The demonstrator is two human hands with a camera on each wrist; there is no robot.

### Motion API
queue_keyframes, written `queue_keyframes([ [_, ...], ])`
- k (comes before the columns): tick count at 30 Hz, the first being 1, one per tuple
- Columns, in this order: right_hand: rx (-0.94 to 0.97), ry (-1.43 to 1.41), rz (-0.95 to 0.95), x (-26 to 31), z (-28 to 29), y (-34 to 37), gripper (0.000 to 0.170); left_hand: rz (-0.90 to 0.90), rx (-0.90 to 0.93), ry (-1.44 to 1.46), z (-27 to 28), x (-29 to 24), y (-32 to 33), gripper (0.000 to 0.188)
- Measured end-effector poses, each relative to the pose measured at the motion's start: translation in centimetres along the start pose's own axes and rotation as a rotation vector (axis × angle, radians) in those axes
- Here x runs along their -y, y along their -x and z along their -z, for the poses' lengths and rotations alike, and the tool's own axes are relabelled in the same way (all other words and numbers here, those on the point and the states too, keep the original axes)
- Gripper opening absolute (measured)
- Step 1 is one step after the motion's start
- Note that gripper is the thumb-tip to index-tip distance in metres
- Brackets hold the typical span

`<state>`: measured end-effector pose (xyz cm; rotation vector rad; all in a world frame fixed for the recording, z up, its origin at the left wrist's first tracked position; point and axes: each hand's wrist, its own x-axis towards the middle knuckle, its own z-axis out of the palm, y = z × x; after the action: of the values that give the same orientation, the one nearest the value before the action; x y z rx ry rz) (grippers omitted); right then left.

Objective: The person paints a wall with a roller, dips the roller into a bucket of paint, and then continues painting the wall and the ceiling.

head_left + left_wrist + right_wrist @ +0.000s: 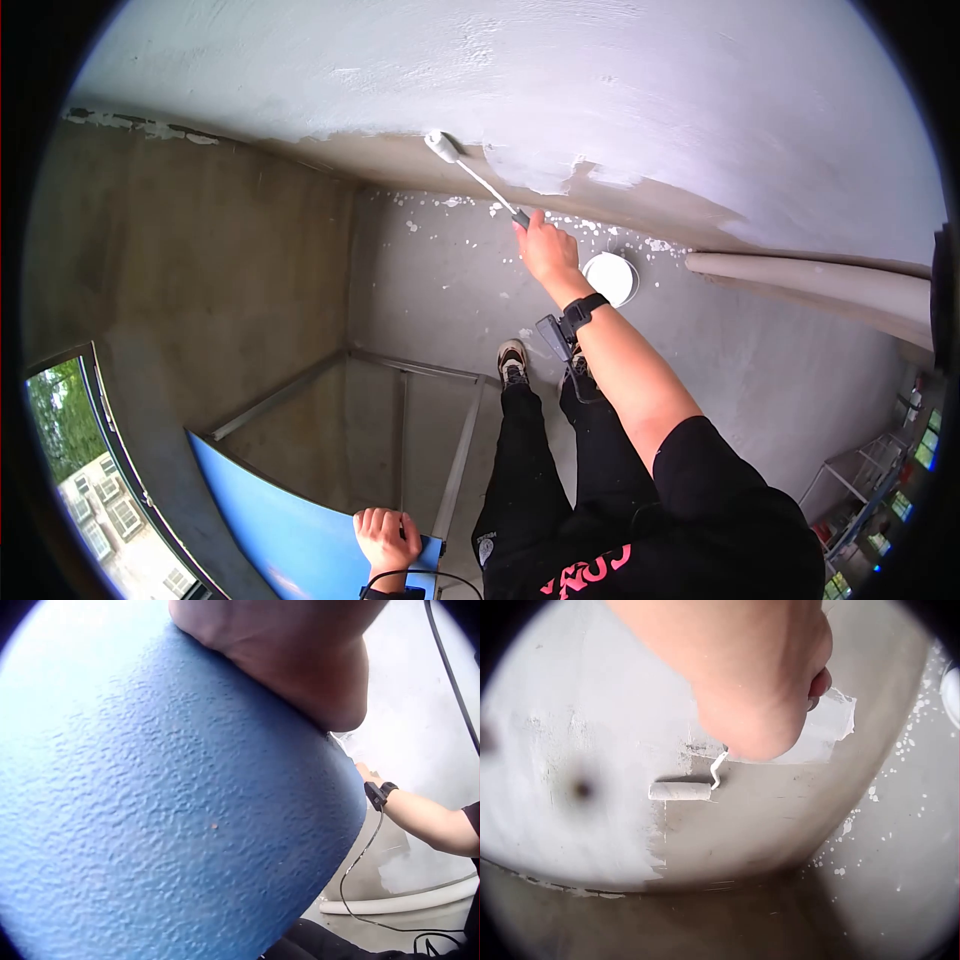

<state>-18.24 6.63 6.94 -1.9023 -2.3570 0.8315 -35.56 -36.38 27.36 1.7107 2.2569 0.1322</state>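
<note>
The right hand (549, 250) grips the dark handle of a small paint roller (442, 147), whose white sleeve lies against the lower wall at the border of white paint and bare grey plaster. In the right wrist view the roller (680, 791) touches the wall below the hand (757, 682), which hides the handle. The left hand (387, 540) rests on the edge of a blue board (290, 515), its fingers curled over something dark at that edge. The left wrist view shows the heel of that hand (292, 652) against the textured blue surface (187, 817).
A white bucket (610, 279) stands on the floor by the wall, among white paint spatters. A thick pipe (810, 275) runs along the wall base at right. A metal frame (460, 455) stands beside the legs, a window (100, 480) is at lower left, a rack (860, 480) at lower right.
</note>
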Motion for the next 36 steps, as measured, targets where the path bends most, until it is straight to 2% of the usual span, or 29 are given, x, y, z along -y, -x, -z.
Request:
queue_keyframes([
  [8,-0.013,0.038,-0.135,-3.7,0.9,2.3,0.043,-0.013,0.051,-0.028,-0.2,0.2,0.0,0.011],
  [16,0.012,0.041,-0.298,-12.7,3.8,7.3,0.047,-0.001,0.072,-0.044,-0.5,0.1,0.2,0.012],
  [36,-0.269,0.117,-0.624,-36.8,11.0,20.0,0.046,-0.060,0.130,-0.121,-1.0,0.2,0.7,0.011],
])
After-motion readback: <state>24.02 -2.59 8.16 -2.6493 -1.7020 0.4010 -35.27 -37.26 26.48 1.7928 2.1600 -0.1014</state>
